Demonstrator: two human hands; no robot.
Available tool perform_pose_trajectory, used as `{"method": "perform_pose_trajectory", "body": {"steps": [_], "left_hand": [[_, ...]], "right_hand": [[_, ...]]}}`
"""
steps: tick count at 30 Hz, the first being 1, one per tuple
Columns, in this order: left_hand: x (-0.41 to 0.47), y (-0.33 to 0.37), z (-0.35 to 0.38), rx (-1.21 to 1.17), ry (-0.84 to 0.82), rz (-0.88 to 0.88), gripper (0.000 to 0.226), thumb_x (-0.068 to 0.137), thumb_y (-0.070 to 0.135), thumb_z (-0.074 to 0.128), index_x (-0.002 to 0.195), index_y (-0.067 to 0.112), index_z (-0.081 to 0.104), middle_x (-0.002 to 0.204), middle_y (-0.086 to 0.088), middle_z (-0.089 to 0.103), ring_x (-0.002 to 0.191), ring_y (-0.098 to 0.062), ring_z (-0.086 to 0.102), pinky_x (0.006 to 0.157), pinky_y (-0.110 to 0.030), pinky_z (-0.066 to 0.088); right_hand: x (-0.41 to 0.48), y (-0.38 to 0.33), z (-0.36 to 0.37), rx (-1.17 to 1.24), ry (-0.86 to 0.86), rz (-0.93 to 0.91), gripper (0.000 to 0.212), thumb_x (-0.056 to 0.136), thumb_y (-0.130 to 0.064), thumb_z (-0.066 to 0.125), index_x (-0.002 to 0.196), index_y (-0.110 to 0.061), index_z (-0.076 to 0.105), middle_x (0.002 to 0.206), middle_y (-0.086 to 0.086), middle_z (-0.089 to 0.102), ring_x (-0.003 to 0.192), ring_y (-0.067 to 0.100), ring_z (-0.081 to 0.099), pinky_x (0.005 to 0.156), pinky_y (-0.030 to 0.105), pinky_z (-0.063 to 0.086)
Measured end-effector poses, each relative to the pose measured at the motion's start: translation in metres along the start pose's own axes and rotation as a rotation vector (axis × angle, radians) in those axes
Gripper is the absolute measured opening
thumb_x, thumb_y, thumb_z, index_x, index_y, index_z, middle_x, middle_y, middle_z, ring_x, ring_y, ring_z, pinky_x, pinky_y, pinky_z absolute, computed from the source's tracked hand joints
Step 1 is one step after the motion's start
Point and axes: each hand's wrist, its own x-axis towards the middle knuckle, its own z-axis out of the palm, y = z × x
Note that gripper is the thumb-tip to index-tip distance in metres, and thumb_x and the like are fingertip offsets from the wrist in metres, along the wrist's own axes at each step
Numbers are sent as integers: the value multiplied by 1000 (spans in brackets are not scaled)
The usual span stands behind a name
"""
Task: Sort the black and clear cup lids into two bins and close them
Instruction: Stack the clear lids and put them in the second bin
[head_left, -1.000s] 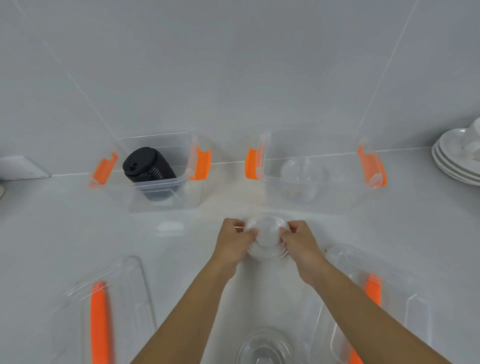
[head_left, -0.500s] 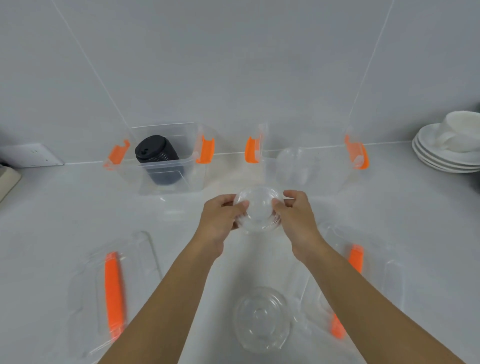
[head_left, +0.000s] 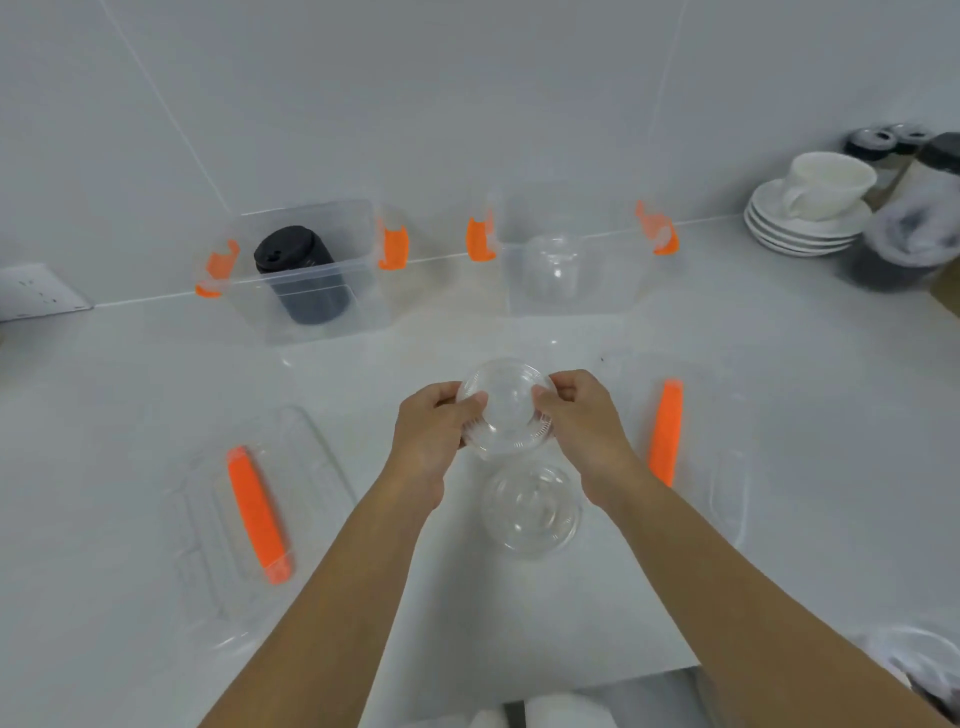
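Hands are gripping a stack of clear lids (head_left: 506, 410) from both sides, the left hand (head_left: 434, 434) and right hand (head_left: 579, 415) holding it above the white surface (head_left: 104, 415). Another clear lid (head_left: 531, 512) is lying just below. The black lids (head_left: 301, 273) are sitting in the left bin (head_left: 311, 275), clear ones in the right bin (head_left: 566, 270).

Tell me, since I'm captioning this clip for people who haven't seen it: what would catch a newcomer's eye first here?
Probably the two hands, left hand and right hand, gripping a stack of clear lids between them at the centre, above another clear lid lying on the counter. Next, the orange latches and handles, and the stack of black lids in the left bin at the back, with clear lids in the right bin.
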Motion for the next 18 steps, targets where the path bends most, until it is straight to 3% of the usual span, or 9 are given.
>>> {"method": "perform_pose_trajectory", "body": {"steps": [5, 9, 10, 12, 14, 18], "left_hand": [[-19, -13, -4, 83, -28, -73, 6, 84, 16, 65, 80, 20, 67, 85, 3, 67, 76, -12, 60, 66, -23, 47], [-26, -25, 0, 128, -43, -148, 6, 85, 14, 64, 79, 13, 65, 87, -3, 65, 79, -18, 59, 73, -27, 47], [-26, -27, 1, 140, -42, -159, 8, 85, 13, 62, 77, 12, 63, 85, -4, 64, 78, -19, 58, 75, -28, 47], [-24, -34, 3, 166, -33, -187, 10, 85, 9, 60, 75, 10, 59, 81, -6, 59, 74, -22, 53, 72, -31, 44], [-24, -39, 5, 180, -35, -235, 11, 86, 9, 58, 75, 10, 55, 79, -8, 55, 73, -23, 50, 70, -34, 42], [-24, -50, 9, 209, -32, -280, 18, 88, 12, 58, 70, 12, 54, 77, -6, 56, 73, -24, 51, 70, -35, 42]], "right_hand": [[-17, 18, -4, -74, 70, 48, 37, 88, -25, 55, 122, -17, 45, 93, -13, 47, 82, 0, 48, 65, 15, 34], [-30, 31, -5, -168, 62, 138, 40, 89, -23, 53, 125, -12, 43, 111, 0, 48, 100, 17, 48, 82, 26, 35], [-33, 32, -5, -180, 52, 162, 33, 89, -23, 53, 120, -14, 46, 108, 0, 49, 98, 18, 49, 81, 27, 35], [-32, 39, -5, -237, 41, 191, 2, 87, -18, 51, 86, -18, 49, 82, 0, 47, 73, 16, 46, 65, 26, 34], [-29, 47, -5, -253, 27, 179, 30, 84, -12, 48, 60, -19, 30, 60, -2, 28, 53, 15, 26, 50, 26, 21], [-28, 56, -7, -265, 44, 204, 36, 84, -10, 47, 57, -19, 25, 57, -2, 23, 52, 15, 20, 48, 26, 17]]}}
